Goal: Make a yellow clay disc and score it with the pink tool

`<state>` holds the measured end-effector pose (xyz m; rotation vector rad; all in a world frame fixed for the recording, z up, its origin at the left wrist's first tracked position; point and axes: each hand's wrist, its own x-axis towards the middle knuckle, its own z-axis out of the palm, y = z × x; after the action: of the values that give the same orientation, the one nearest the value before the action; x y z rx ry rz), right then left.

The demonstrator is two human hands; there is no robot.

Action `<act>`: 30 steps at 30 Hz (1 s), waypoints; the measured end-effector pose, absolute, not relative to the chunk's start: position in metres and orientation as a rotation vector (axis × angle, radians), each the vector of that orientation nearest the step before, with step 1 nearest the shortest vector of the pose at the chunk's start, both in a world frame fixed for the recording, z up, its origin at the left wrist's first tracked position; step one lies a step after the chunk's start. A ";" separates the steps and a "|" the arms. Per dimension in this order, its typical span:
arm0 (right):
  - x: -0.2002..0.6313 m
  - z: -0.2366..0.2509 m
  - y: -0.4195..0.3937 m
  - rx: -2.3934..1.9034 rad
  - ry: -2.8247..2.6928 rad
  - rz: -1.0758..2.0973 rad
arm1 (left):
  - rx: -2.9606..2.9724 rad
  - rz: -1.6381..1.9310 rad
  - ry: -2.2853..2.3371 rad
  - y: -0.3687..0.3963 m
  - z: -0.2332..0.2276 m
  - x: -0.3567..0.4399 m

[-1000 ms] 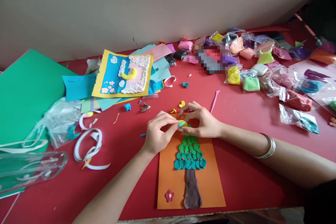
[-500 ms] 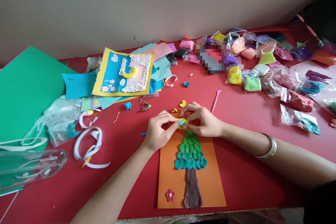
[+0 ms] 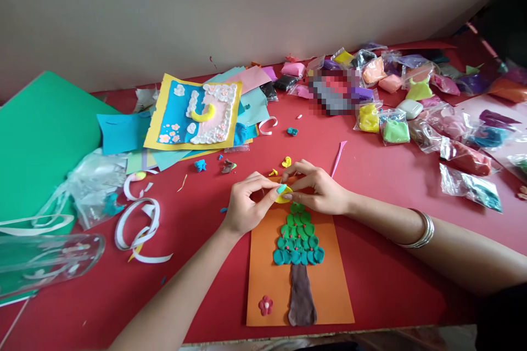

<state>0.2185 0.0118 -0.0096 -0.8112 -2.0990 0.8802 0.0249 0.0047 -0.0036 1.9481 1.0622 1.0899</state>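
Note:
Both hands pinch one small flat piece of yellow clay (image 3: 283, 197) above the top of an orange card (image 3: 333, 290). My left hand (image 3: 249, 203) grips its left side between thumb and fingers. My right hand (image 3: 315, 189) has closed on the right side, with some fingertips hidden behind the piece. Below them on the card is a clay tree (image 3: 298, 244) with green and teal discs, tiny red dots and a brown trunk (image 3: 303, 296). A red clay flower (image 3: 265, 305) sits at the card's lower left. Yellow clay scraps (image 3: 286, 162) lie just beyond the hands.
A pink modelling tool (image 3: 338, 159) lies beyond my right hand. Bagged clay (image 3: 396, 129) is heaped at the back right. At the left are a finished clay picture (image 3: 173, 115), coiled white strips (image 3: 119, 230), a clear plastic bottle (image 3: 82, 258) and a green sheet (image 3: 45, 137).
The yellow clay piece has tilted between my fingers and shows more of its face. My left hand has shifted slightly left; my right hand stays nearly in place.

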 end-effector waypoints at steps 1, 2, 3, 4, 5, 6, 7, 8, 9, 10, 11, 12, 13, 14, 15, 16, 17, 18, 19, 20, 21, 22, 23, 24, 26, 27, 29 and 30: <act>0.218 -0.009 0.012 -0.823 -2.101 0.882 | 1.969 1.100 1.064 0.005 -0.004 0.025; 0.218 -0.008 0.011 -0.838 -2.098 0.883 | 1.987 1.111 1.077 0.005 -0.004 0.025; 0.218 -0.007 0.011 -0.856 -2.089 0.882 | 1.996 1.123 1.102 0.005 -0.004 0.025; 0.217 -0.006 0.011 -0.869 -2.076 0.881 | 2.003 1.135 1.133 0.004 -0.004 0.025; 0.217 -0.006 0.011 -0.875 -2.062 0.879 | 2.009 1.146 1.160 0.004 -0.004 0.025; 0.217 -0.007 0.011 -0.877 -2.052 0.875 | 2.012 1.154 1.178 0.004 -0.005 0.025; 0.216 -0.007 0.011 -0.875 -2.045 0.868 | 2.012 1.159 1.185 0.004 -0.005 0.025; 0.216 -0.008 0.012 -0.869 -2.042 0.859 | 2.006 1.160 1.184 0.004 -0.005 0.025; 0.216 -0.009 0.012 -0.862 -2.044 0.848 | 1.992 1.159 1.179 0.003 -0.005 0.025; 0.216 -0.010 0.012 -0.856 -2.048 0.836 | 1.964 1.154 1.175 0.003 -0.005 0.025; 0.216 -0.011 0.012 -0.852 -2.052 0.824 | 1.925 1.138 1.175 0.003 -0.005 0.025; 0.216 -0.012 0.012 -0.846 -2.056 0.814 | 1.878 1.110 1.176 0.004 -0.005 0.025; 0.216 -0.012 0.012 -0.841 -2.056 0.804 | 1.836 1.078 1.177 0.004 -0.005 0.025; 0.217 -0.012 0.012 -0.840 -2.055 0.794 | 1.809 1.049 1.177 0.004 -0.005 0.025; 0.217 -0.011 0.011 -0.846 -2.053 0.786 | 1.808 1.029 1.173 0.004 -0.005 0.025; 0.217 -0.011 0.011 -0.860 -2.050 0.781 | 1.832 1.023 1.166 0.004 -0.005 0.025; 0.217 -0.010 0.011 -0.880 -2.049 0.781 | 1.871 1.033 1.158 0.004 -0.005 0.025; 0.217 -0.009 0.010 -0.906 -2.049 0.786 | 1.913 1.054 1.154 0.004 -0.005 0.025; 0.217 -0.009 0.010 -0.932 -2.049 0.796 | 1.945 1.076 1.155 0.004 -0.005 0.025; 0.217 -0.008 0.010 -0.952 -2.049 0.807 | 1.963 1.101 1.160 0.003 -0.005 0.026; 0.217 -0.008 0.010 -0.961 -2.051 0.816 | 1.968 1.125 1.168 0.003 -0.005 0.026; 0.216 -0.008 0.010 -0.957 -2.054 0.818 | 1.967 1.141 1.175 0.002 -0.005 0.026; 0.216 -0.008 0.010 -0.942 -2.060 0.815 | 1.965 1.149 1.175 0.002 -0.005 0.027; 0.216 -0.009 0.011 -0.919 -2.065 0.806 | 1.962 1.149 1.169 0.001 -0.005 0.027; 0.216 -0.010 0.011 -0.870 -2.070 0.785 | 1.961 1.138 1.149 0.001 -0.005 0.026; 0.216 -0.010 0.011 -0.854 -2.068 0.778 | 1.959 1.130 1.141 0.001 -0.004 0.026; 0.216 -0.011 0.012 -0.842 -2.066 0.771 | 1.958 1.112 1.138 0.002 -0.004 0.026; 0.217 -0.011 0.012 -0.840 -2.072 0.772 | 1.966 1.097 1.130 0.002 -0.003 0.026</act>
<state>0.2167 0.0117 -0.0112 -0.8404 -2.0716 0.7720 0.0256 0.0022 -0.0033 1.9658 1.1304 1.0974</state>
